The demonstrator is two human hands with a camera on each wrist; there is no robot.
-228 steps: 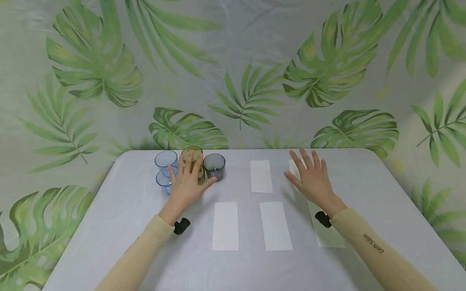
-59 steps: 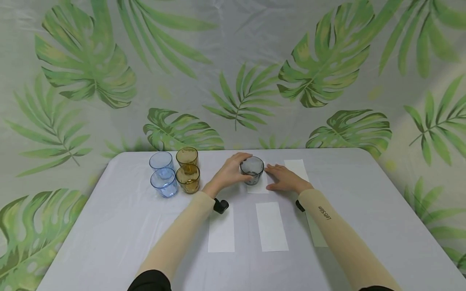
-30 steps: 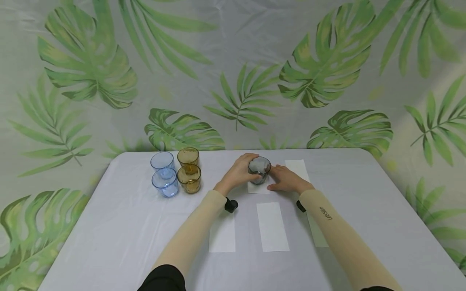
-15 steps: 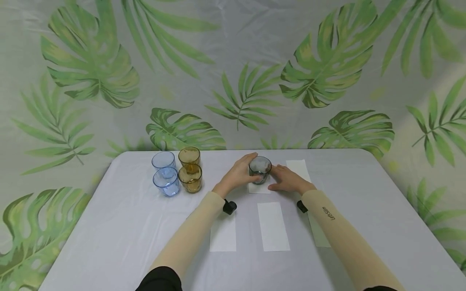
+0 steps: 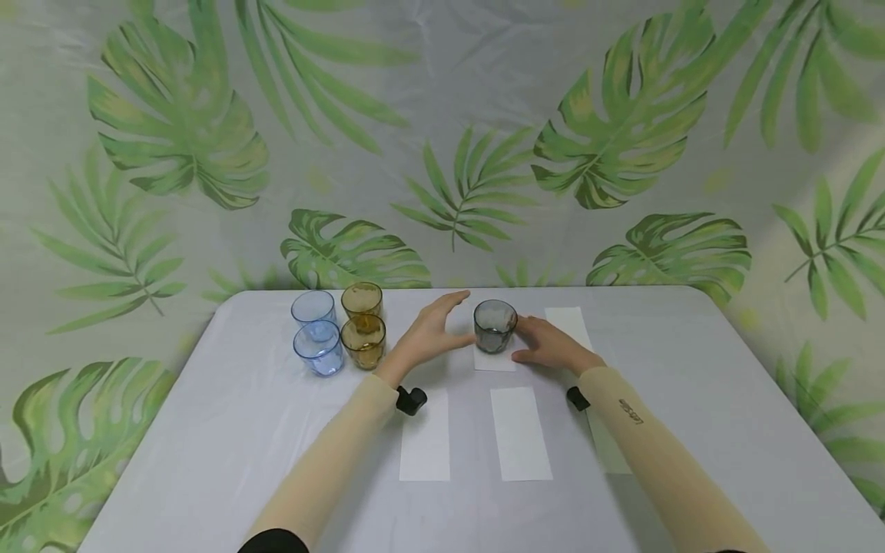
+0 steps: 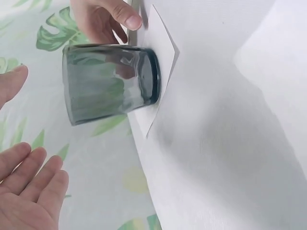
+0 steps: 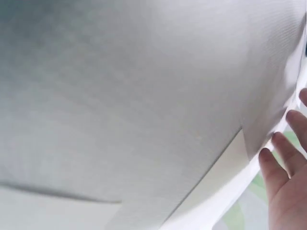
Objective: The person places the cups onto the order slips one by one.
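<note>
A grey glass tumbler (image 5: 495, 326) stands upright on a white paper card (image 5: 494, 362) in the back row. My left hand (image 5: 427, 334) is just left of it, thumb and fingers spread apart with nothing between them; the left wrist view shows a gap between its fingertips (image 6: 58, 164) and the tumbler. At the tumbler's other side is my right hand (image 5: 551, 343), fingers loosely extended and fingertips right at the glass wall. In the right wrist view its fingers (image 7: 289, 160) hold nothing.
Two blue tumblers (image 5: 319, 349) and two amber tumblers (image 5: 364, 343) stand at the back left. More white cards lie flat: one at the back right (image 5: 570, 326), and a front row including a left card (image 5: 425, 445) and a middle card (image 5: 522, 434). A leaf-print cloth (image 5: 463, 207) hangs behind.
The grey tumbler has gone from beside the amber ones onto the back card, carried by my left hand. Within the last half second that hand has let go and drawn back left.
</note>
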